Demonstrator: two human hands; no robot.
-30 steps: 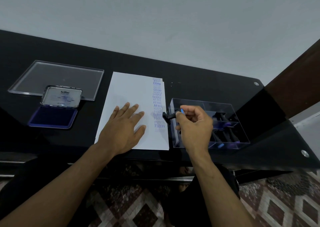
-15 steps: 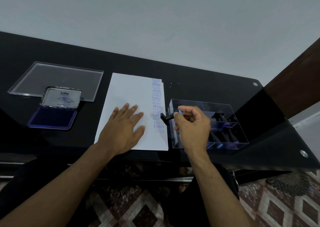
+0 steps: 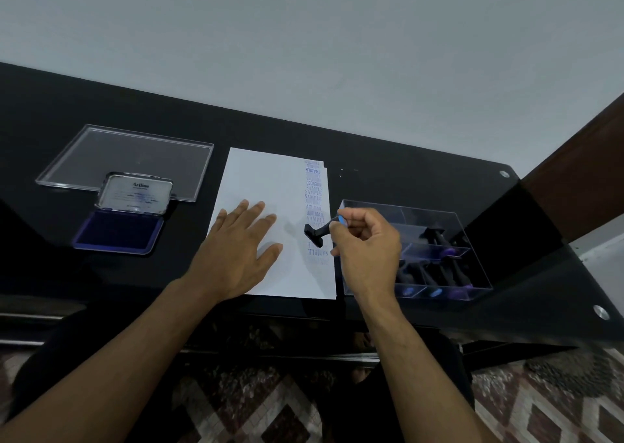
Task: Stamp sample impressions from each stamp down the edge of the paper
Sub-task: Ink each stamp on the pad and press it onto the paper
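Right hand pinches stamp by handle, tilted over paper right edge. Left hand flat, fingers spread, pinning sheet. Level stamp face; press below lowest impression.

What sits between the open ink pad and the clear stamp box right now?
In the head view, the paper lies between the ink pad and stamp box, left hand flat on it.

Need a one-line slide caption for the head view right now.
Left hand flat on the paper while the right hand holds a stamp over the column of impressions.
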